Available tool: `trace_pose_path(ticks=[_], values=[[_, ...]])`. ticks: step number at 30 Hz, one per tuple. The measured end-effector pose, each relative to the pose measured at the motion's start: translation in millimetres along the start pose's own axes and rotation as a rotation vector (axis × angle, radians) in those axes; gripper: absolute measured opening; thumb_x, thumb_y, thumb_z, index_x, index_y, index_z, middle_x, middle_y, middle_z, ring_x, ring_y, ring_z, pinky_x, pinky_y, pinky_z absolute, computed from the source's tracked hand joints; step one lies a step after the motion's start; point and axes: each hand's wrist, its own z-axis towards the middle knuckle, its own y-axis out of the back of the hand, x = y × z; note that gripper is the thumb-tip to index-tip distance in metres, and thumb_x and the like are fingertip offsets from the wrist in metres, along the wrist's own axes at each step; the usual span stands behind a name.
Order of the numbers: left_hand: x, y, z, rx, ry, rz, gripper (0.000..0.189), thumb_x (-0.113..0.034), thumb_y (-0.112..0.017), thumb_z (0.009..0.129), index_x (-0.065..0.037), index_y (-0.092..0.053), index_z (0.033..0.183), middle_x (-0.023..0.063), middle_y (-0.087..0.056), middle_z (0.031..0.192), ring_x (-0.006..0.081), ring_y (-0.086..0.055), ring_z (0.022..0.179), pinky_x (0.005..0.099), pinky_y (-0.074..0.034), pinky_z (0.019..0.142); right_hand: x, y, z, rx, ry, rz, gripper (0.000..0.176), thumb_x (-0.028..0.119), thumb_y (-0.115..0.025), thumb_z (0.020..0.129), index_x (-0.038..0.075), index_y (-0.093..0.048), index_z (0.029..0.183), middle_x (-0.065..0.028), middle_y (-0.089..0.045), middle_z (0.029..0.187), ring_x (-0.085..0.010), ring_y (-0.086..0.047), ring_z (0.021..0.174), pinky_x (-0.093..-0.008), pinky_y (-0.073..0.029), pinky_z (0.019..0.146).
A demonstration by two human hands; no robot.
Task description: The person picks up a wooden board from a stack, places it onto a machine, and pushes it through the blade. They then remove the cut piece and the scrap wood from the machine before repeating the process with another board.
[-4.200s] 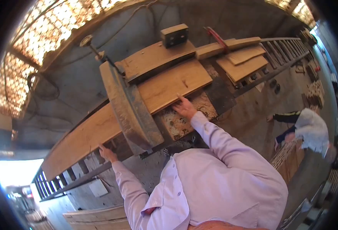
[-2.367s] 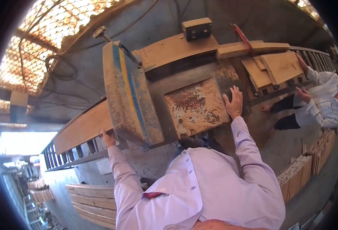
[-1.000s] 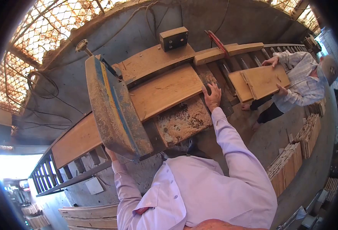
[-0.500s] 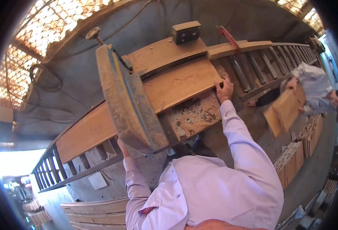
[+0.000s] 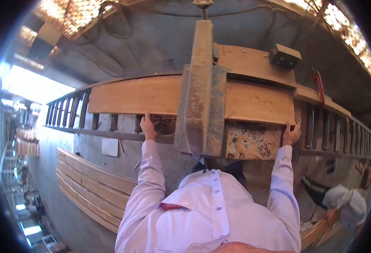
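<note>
A long wooden board (image 5: pixel 137 93) lies on the roller table and passes under the upright column of a dusty band saw (image 5: pixel 199 92). My left hand (image 5: pixel 148 126) is at the board's near edge, left of the saw, with one digit up against the edge and the other fingers partly hidden. At the right end, my right hand (image 5: pixel 292 133) grips the board's near corner, its fingers curled. Below the board, the saw's sawdust-covered table (image 5: pixel 253 141) shows between the column and my right hand. The blade is hidden.
Rollers (image 5: pixel 335 133) extend right, with a red clamp (image 5: pixel 319 88) on the fence. A dark block (image 5: pixel 285 57) sits behind the board. Long planks (image 5: pixel 90 185) are stacked at lower left. Another person (image 5: pixel 341 204) handles boards at lower right.
The board has moved left through the saw, with more of it showing left of the column. My left hand has come into fuller view. The camera has turned, and the other person has bent lower.
</note>
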Motion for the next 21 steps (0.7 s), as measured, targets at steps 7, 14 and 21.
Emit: trace_pose_path(ticks=[7,14,21], values=[[-3,-1,-2,-0.097,0.04,0.037,0.045,-0.043,-0.061,0.099,-0.001,-0.061,0.115,0.0094,-0.069,0.101,0.02,-0.07,0.075,0.031,-0.059,0.055,-1,4,-1,0.048,-0.01,-0.002,0.071,0.062,-0.057,0.09,0.002,-0.063,0.128,-0.0148,-0.049,0.149,-0.0298,-0.042,0.14,-0.0466,-0.024,0.119],[10,-1,6,-0.125,0.024,0.05,0.045,-0.044,-0.06,0.099,-0.001,-0.062,0.114,0.008,-0.07,0.098,0.0183,-0.07,0.074,0.0297,-0.058,0.054,5,8,1,0.038,0.008,-0.034,0.074,0.064,-0.058,0.09,0.0,-0.063,0.127,-0.0178,-0.052,0.145,-0.0339,-0.046,0.136,-0.0432,-0.032,0.114],[6,-1,3,-0.079,0.05,0.06,0.047,-0.048,-0.06,0.098,-0.005,-0.062,0.116,0.0063,-0.069,0.104,0.0184,-0.07,0.081,0.0283,-0.056,0.057,5,5,-1,0.065,-0.054,0.009,0.076,0.066,-0.056,0.089,0.002,-0.062,0.128,-0.0151,-0.048,0.149,-0.029,-0.04,0.142,-0.047,-0.021,0.121]])
